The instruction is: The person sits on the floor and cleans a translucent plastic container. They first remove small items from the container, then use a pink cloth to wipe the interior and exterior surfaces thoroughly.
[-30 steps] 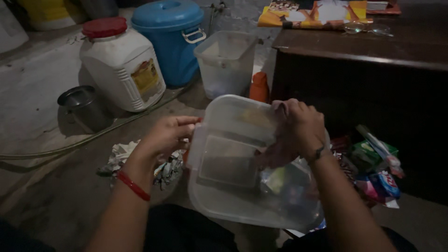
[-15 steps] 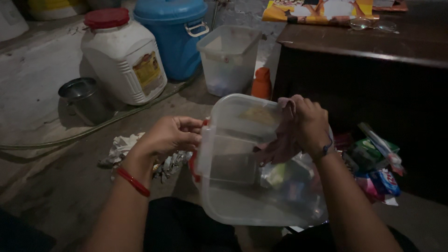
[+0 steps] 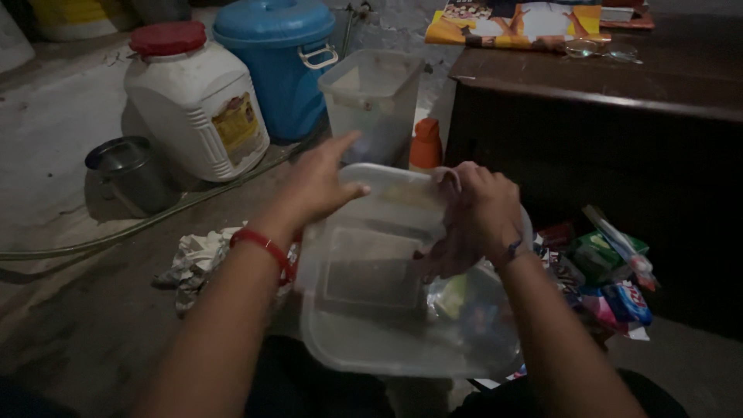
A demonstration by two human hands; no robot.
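In the lower middle of the frame a clear plastic container (image 3: 402, 310) rests over the person's lap, tilted toward the camera so its inside shows. The right hand (image 3: 476, 220) curls narrow around the far rim, fingers folded over the edge and apparently pinching a bit of cloth or wrapper there (too dim to tell which), which steadies the tub. The left hand (image 3: 321, 182) hovers above the near-left corner, fingers spread flat and holding nothing. Small packets lie inside toward the lower right. At upper left stand a white jug (image 3: 197, 104) and a blue bin (image 3: 282, 58); colourful sachets (image 3: 604, 271) are scattered at right.
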